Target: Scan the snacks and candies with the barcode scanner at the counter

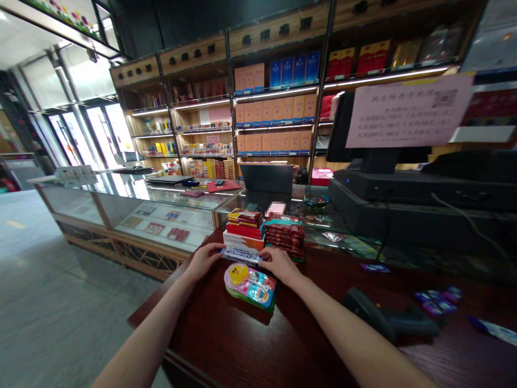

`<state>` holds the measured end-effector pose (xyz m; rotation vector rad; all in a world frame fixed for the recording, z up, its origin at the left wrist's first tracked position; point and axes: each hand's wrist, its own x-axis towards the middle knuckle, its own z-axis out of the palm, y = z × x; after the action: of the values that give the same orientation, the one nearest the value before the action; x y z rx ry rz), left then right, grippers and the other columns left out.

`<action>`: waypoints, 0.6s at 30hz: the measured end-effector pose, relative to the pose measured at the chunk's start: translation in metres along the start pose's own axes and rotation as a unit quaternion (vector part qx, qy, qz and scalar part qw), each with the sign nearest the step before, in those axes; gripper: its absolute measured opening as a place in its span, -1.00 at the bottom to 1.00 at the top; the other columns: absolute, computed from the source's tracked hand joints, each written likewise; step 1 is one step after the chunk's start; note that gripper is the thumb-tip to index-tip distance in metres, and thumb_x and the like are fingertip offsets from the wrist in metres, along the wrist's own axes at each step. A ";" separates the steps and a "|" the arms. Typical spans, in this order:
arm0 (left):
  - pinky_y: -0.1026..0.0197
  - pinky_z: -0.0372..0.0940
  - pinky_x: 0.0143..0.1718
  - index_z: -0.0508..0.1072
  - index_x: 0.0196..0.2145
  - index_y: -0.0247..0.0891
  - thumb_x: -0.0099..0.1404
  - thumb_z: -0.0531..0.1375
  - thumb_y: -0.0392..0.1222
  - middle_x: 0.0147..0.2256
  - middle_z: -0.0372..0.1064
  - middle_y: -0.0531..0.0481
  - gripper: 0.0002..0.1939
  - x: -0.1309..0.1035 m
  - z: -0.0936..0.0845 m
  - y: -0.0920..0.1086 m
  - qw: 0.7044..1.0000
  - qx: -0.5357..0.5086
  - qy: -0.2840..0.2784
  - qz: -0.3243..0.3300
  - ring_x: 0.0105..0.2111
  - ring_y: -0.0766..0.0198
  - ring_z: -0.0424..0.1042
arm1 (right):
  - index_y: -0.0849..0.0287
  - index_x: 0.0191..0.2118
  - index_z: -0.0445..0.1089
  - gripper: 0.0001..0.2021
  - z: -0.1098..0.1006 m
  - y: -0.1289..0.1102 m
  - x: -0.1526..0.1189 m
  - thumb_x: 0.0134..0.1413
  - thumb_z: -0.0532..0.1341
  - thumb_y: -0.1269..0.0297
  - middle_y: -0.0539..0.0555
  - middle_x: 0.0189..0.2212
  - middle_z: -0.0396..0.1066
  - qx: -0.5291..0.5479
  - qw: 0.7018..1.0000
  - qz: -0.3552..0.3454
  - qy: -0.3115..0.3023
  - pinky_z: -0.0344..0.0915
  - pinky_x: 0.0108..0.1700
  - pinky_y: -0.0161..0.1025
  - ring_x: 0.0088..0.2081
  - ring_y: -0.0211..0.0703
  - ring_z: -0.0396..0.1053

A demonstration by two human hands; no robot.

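Between my two hands is a flat blue-and-white packet (241, 255), lying crosswise in front of the stacks. My left hand (208, 260) pinches its left end, while my right hand (280, 263) has its fingers closed on the right end. Just behind the packet rises a stack of boxes (244, 230), white and orange below, red and yellow above. Beside it on the right is a pile of dark red packets (285, 237). Nearer to me lies a small pile of colourful packs (251, 285), the top one with a yellow duck figure.
A black barcode scanner (390, 318) rests on the dark wooden counter (226, 345) by my right forearm. Purple packets (438, 300) lie farther right. A monitor with a pink paper sign (407, 116) stands behind, and glass display cases (157, 215) run left.
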<state>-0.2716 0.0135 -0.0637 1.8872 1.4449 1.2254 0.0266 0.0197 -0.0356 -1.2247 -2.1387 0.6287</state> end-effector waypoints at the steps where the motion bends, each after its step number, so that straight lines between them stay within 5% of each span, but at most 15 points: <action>1: -0.02 0.33 0.09 0.56 -0.13 -0.24 0.12 0.27 0.01 -0.12 0.56 -0.07 -0.60 0.000 0.000 -0.001 1.000 0.009 0.003 0.000 -0.07 0.07 0.50 | 0.13 -0.19 0.57 -0.79 0.000 0.000 0.001 -0.02 0.32 0.35 0.06 -0.27 0.59 -0.010 1.000 -0.002 -0.003 0.34 -0.20 -0.28 -0.25 -0.10 0.52; 18: 0.01 0.31 0.11 0.53 -0.10 -0.21 0.23 0.17 -0.13 -0.08 0.55 -0.07 -0.70 -0.008 0.001 -0.004 0.993 0.114 0.043 -0.003 -0.05 0.09 0.50 | 0.07 -0.09 0.51 -0.81 -0.001 -0.018 0.000 0.22 0.21 0.26 0.12 -0.11 0.56 -0.211 0.971 -0.101 -0.038 0.30 -0.05 -0.21 -0.06 -0.01 0.48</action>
<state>-0.2733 0.0073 -0.0709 1.9959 1.6973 1.1965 0.0166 0.0117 -0.0229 -1.1823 -2.5073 0.1351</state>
